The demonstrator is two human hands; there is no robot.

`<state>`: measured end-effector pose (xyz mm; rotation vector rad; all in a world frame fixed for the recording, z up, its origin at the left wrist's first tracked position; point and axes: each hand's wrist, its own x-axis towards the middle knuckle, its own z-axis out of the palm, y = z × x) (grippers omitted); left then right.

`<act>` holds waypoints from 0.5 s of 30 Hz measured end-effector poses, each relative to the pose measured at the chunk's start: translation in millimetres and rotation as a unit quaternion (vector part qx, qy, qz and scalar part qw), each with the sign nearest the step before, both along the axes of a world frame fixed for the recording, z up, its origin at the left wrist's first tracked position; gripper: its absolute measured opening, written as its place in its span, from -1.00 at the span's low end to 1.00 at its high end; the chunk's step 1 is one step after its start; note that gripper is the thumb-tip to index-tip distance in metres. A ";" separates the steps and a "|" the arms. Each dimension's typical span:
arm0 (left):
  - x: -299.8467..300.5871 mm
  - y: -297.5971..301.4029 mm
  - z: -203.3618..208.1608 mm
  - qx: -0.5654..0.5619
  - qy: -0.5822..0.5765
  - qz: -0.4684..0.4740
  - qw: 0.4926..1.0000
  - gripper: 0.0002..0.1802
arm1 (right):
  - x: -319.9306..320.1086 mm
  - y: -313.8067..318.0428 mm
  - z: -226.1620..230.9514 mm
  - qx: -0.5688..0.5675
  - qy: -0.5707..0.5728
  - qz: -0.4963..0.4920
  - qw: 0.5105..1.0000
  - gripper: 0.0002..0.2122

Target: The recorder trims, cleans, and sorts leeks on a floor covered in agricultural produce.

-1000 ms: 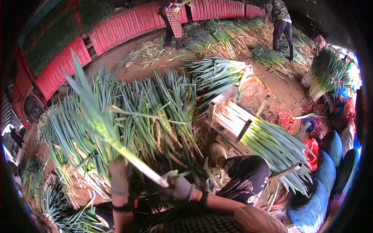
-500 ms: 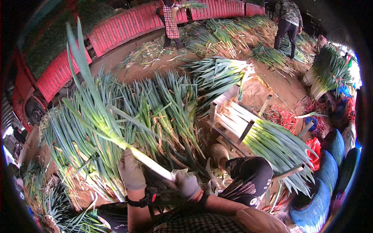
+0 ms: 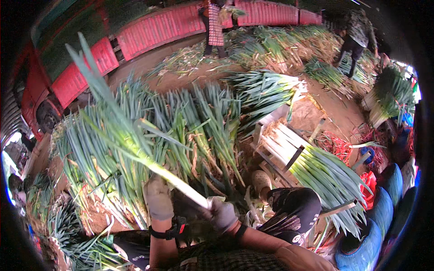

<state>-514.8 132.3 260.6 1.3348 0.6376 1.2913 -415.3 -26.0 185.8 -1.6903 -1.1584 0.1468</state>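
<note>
The long leek (image 3: 181,184) slants above the person's lap, before the standing leeks (image 3: 149,113); it looks light, its white shank firm enough to hold, its floppy leaves likely to tear. The gloved right hand (image 3: 224,216) is closed around the white end, while the gloved left hand (image 3: 159,198) lies against mid-stalk, its closure impossible to tell

One long leek (image 3: 145,160), white-stemmed, green-topped, held aslant, leaves toward upper left

Ag. shed, leek piles (image 3: 181,110), red trk (image 3: 158,38)
</note>
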 end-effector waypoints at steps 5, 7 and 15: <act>5.5 2.2 -20.8 0.135 0.134 0.057 0.980 -0.81 | 3.4 0.8 -16.8 0.032 0.027 -0.008 0.999 -0.73; 17.5 -2.5 -21.5 -0.046 -0.059 0.034 0.997 -0.82 | 5.8 -2.2 -21.7 0.035 0.157 0.052 0.986 -0.73; 7.3 -8.9 13.2 -0.071 -0.073 -0.135 0.986 -0.80 | 9.3 -0.5 -35.7 -0.007 0.158 0.055 0.986 -0.79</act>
